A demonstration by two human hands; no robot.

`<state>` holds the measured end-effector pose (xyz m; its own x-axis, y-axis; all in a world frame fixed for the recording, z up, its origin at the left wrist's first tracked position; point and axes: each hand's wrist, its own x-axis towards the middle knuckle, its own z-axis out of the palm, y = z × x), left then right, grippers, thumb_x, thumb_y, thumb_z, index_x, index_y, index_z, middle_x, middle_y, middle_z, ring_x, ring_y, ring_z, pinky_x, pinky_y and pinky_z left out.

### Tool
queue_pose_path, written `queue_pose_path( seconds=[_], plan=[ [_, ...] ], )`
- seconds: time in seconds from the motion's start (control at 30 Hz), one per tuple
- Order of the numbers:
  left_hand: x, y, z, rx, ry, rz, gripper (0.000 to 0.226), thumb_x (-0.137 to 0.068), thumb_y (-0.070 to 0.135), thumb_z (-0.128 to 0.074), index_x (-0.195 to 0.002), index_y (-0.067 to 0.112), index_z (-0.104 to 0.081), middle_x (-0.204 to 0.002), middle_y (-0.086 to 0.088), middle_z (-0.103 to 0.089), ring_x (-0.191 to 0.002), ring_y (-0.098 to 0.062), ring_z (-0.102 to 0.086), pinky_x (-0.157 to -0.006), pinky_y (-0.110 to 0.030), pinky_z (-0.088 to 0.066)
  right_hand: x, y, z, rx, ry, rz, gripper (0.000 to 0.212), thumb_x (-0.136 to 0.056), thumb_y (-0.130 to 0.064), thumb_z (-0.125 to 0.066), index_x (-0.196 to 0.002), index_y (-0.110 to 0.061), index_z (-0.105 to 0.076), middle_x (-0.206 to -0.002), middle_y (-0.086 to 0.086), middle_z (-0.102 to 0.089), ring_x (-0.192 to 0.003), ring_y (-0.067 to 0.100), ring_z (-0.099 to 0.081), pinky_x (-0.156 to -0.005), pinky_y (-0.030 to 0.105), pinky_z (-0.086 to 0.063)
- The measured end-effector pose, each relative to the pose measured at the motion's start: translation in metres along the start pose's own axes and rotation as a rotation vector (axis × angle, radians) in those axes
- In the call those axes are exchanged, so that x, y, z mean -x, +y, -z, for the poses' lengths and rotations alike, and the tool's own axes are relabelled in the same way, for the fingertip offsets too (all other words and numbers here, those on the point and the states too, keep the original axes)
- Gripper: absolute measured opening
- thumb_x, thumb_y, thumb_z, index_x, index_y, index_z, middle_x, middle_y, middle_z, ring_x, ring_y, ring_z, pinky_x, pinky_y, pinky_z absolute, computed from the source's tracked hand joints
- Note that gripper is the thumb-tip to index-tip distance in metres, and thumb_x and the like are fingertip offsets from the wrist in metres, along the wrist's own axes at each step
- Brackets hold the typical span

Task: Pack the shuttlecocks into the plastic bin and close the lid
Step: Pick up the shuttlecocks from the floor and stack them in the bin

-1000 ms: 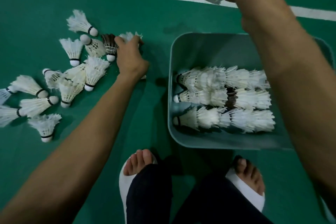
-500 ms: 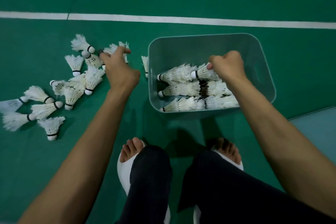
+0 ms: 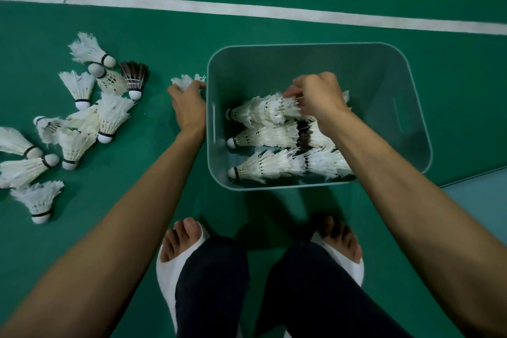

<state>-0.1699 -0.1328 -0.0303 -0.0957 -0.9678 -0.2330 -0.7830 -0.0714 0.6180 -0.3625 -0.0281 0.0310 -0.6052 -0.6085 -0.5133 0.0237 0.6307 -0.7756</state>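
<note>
Green court floor (image 3: 164, 35): loose shuttlecocks (image 3: 109, 115) left of bin (image 3: 411, 85); left grip (image 3: 189, 107) holds 1 shuttlecock (image 3: 186, 80), right grip (image 3: 318, 96) pinches binned shuttlecock (image 3: 260, 111).

Dim, even overhead light, soft shadows at the feet (image 3: 189, 244) (wide-angle bending at the edges).

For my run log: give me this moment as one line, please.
left hand: grips shuttlecock beside bin | right hand: pinches top row inside bin | floor pile: unpacked | bin: open

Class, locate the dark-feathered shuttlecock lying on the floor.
Head view: the dark-feathered shuttlecock lies left of the plastic bin, beside the white shuttlecocks, cork toward the person.
</note>
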Motion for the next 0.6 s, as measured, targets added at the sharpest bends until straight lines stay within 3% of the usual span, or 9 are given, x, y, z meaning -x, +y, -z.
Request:
queue_pose_path(
  seconds=[0.03,0.1,0.2,0.27,0.33,0.4,0.5,0.57,0.6],
  plan=[
    [-0.003,0.002,-0.002,-0.085,-0.024,-0.016,0.009,-0.095,0.026,-0.045,-0.098,0.018,-0.049,-0.149,-0.020,-0.038,-0.121,-0.039,-0.049,-0.099,-0.048,-0.042,-0.004,-0.003,-0.001,-0.032,-0.002,-0.015,0.019,-0.094,-0.018,-0.053,-0.090,-0.009,-0.069,-0.104,0.008,-0.076,-0.098,0.023,-0.066,-0.097,0.045,-0.051],
    [-0.009,0.009,-0.004,-0.164,-0.033,-0.032,0.023,-0.103,0.018,-0.038,-0.080,0.020,-0.035,-0.148,-0.023,-0.038,-0.129,-0.038,-0.043,-0.107,-0.050,-0.037,-0.009,-0.011,0.001,-0.127,-0.019,-0.056,0.015,-0.096,-0.014,-0.052,-0.099,-0.006,-0.064,-0.093,0.008,-0.079,-0.083,0.020,-0.061,-0.079,0.036,-0.049],
    [-0.022,0.002,-0.011,-0.181,-0.013,-0.102,0.011,-0.105,0.017,-0.036,-0.105,0.010,-0.044,-0.145,-0.021,-0.040,-0.127,-0.036,-0.043,-0.101,-0.044,-0.038,-0.009,-0.018,0.002,-0.233,-0.030,-0.112,0.010,-0.093,-0.013,-0.056,-0.093,-0.009,-0.065,-0.096,0.011,-0.079,-0.081,0.021,-0.058,-0.075,0.033,-0.048],
    [-0.029,-0.003,-0.014,-0.174,-0.051,-0.113,0.033,-0.103,0.023,-0.040,-0.131,0.005,-0.043,-0.141,-0.018,-0.045,-0.122,-0.035,-0.048,-0.089,-0.038,-0.036,-0.007,-0.017,-0.001,-0.241,-0.009,-0.111,0.006,-0.088,-0.011,-0.062,-0.088,-0.009,-0.067,-0.098,0.013,-0.078,-0.077,0.020,-0.057,-0.072,0.032,-0.047],
    [-0.029,-0.004,-0.012,-0.123,-0.113,-0.078,0.040,-0.102,0.023,-0.041,-0.139,0.007,-0.040,-0.138,-0.017,-0.046,-0.115,-0.033,-0.050,-0.086,-0.036,-0.033,-0.007,-0.014,-0.006,-0.181,0.027,-0.075,0.014,-0.083,-0.009,-0.067,-0.094,-0.001,-0.071,-0.086,0.013,-0.073,-0.067,0.017,-0.055,-0.073,0.035,-0.049],
    [-0.027,0.000,-0.008,-0.074,-0.165,-0.039,0.038,-0.103,0.022,-0.041,-0.138,0.005,-0.040,-0.140,-0.018,-0.045,-0.117,-0.034,-0.050,-0.089,-0.038,-0.035,-0.005,-0.013,-0.008,-0.051,0.035,-0.025,0.029,-0.084,-0.009,-0.069,-0.106,0.011,-0.070,-0.082,0.014,-0.066,-0.067,0.016,-0.060,-0.089,0.041,-0.056],
    [-0.023,0.004,-0.005,-0.060,-0.213,-0.079,0.024,-0.106,0.015,-0.042,-0.120,-0.004,-0.048,-0.145,-0.024,-0.039,-0.129,-0.039,-0.043,-0.106,-0.053,-0.038,0.001,-0.011,-0.007,0.102,-0.067,0.047,0.023,-0.092,-0.004,-0.062,-0.109,0.008,-0.071,-0.103,0.010,-0.072,-0.092,0.012,-0.066,-0.107,0.042,-0.048],
    [-0.022,0.008,-0.004,-0.034,-0.232,-0.079,0.013,-0.106,0.011,-0.043,-0.093,0.010,-0.048,-0.142,-0.024,-0.040,-0.127,-0.037,-0.042,-0.109,-0.055,-0.036,0.005,-0.010,-0.005,0.128,-0.117,0.088,0.021,-0.093,-0.001,-0.058,-0.104,-0.010,-0.073,-0.109,-0.003,-0.068,-0.103,0.008,-0.061,-0.106,0.039,-0.045],
    [-0.023,0.008,-0.004,-0.003,-0.217,-0.096,0.023,-0.105,0.009,-0.043,-0.083,0.016,-0.041,-0.137,-0.023,-0.041,-0.121,-0.033,-0.043,-0.109,-0.055,-0.037,0.007,-0.010,-0.005,0.127,-0.119,0.104,0.024,-0.093,-0.001,-0.058,-0.105,-0.015,-0.073,-0.109,-0.006,-0.067,-0.103,0.005,-0.060,-0.105,0.037,-0.045]
  ],
)
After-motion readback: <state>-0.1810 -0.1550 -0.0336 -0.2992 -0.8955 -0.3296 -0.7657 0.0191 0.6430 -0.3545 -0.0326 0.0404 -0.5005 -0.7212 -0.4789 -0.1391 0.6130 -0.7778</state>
